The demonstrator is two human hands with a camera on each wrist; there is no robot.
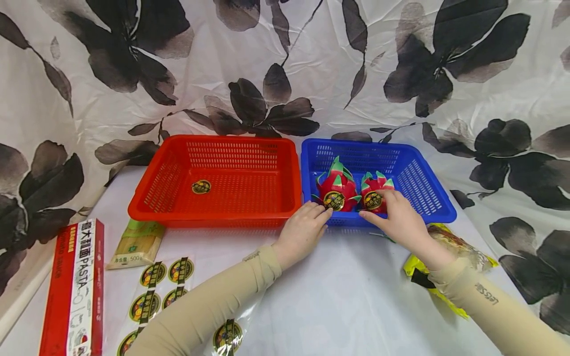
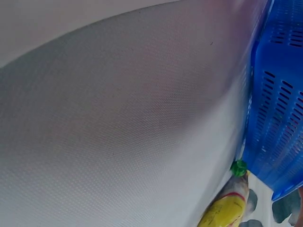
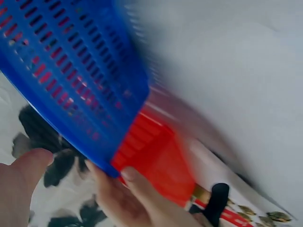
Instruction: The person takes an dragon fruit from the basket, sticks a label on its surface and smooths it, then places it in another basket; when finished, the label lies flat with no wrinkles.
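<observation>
In the head view, my left hand [image 1: 306,230] is at the front left of a blue plastic basket [image 1: 429,198]. In the right wrist view, the left thumb and a finger [image 3: 130,176] pinch the basket's rim. Two red dragon fruits with green tips sit inside: the larger one [image 1: 339,179] near my left fingertips, the smaller one [image 1: 378,184] under my right hand [image 1: 403,220]. The right fingers are extended and spread over the front rim, touching the smaller fruit. Both fruits carry round black-and-gold stickers [image 1: 334,200]. The left wrist view shows mainly blurred tablecloth.
A red plastic basket [image 1: 222,217] stands left of the blue one, with a round sticker [image 1: 201,186] on its floor. At left lie a red pasta box [image 1: 73,291], a noodle packet [image 1: 135,243] and sticker sheets [image 1: 153,291]. A yellow packet [image 1: 463,247] lies by my right forearm.
</observation>
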